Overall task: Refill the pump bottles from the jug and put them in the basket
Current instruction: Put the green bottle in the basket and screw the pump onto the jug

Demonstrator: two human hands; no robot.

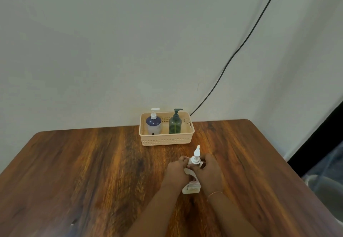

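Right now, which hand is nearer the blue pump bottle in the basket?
Left. The left hand grips the white pump bottle in front of the basket, slightly right of the blue pump bottle. The right hand holds the white bottle's other side, farther right.

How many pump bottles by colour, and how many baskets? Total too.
Blue pump bottle, in the basket: 1
Green pump bottle, in the basket: 1
White pump bottle, on the table, held by left hand and right hand: 1
Basket: 1
Total: 4 (3 bottles, 1 basket)
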